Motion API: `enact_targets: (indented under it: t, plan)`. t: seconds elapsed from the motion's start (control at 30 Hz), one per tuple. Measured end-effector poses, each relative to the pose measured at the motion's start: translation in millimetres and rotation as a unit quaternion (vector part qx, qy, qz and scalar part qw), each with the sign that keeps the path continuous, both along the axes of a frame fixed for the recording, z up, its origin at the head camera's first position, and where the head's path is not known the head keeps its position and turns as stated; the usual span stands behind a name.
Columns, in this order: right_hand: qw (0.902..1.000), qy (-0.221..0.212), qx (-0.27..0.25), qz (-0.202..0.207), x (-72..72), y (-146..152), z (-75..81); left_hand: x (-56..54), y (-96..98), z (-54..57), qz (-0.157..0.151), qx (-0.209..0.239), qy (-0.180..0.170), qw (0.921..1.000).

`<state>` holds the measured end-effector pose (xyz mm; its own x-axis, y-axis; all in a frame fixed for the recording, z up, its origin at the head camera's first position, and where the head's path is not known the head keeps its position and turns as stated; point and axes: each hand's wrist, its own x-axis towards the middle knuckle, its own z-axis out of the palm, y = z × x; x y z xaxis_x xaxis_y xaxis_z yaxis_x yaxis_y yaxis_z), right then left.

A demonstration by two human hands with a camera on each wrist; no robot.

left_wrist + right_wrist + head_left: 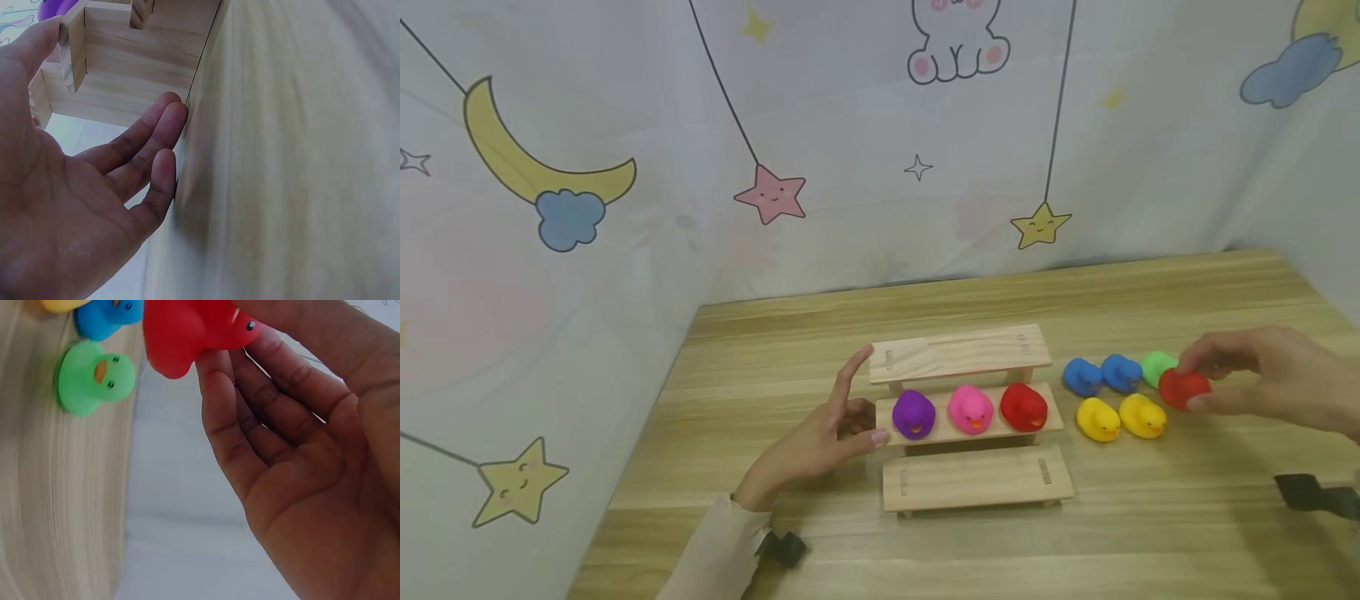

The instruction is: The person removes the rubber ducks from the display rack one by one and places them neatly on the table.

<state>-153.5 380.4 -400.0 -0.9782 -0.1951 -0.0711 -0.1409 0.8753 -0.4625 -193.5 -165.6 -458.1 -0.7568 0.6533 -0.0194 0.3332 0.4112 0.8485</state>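
On the right, my right hand pinches a red rubber duck between thumb and fingers; the right wrist view shows the duck above the tabletop. My left hand touches the left end of a three-tier wooden step rack, one fingertip at its top step and the thumb at its middle step. Purple, pink and red ducks sit in a row on that middle step. A green duck stands on the table, partly hidden behind the held duck in the head view.
Right of the rack stand two blue ducks and, in front of them, two yellow ducks. The rack's bottom step is bare wood. A printed cloth hangs behind the wooden table and along its sides.
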Motion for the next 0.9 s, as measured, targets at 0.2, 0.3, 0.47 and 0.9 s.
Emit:
enact_targets:
  t: [0.2,0.3,0.47,0.9]
  plan:
    - [0.9988,-0.039,0.021,0.020,-2.8,7,-6.3,0.8,-0.4,-0.1,-0.002,0.002,0.002,1.0000]
    - [0.9985,-0.044,0.010,0.032,-3.4,11,-11.7,1.0,-0.5,-0.2,-0.004,0.005,0.000,1.0000]
    - [0.9985,-0.029,-0.020,0.042,-2.0,22,-20.9,0.3,-0.1,-0.4,-0.004,0.007,-0.002,1.0000]
    - [0.9930,-0.079,-0.059,0.066,-8.3,33,-36.4,-0.8,-0.1,-2.2,-0.010,0.010,0.009,0.9999]
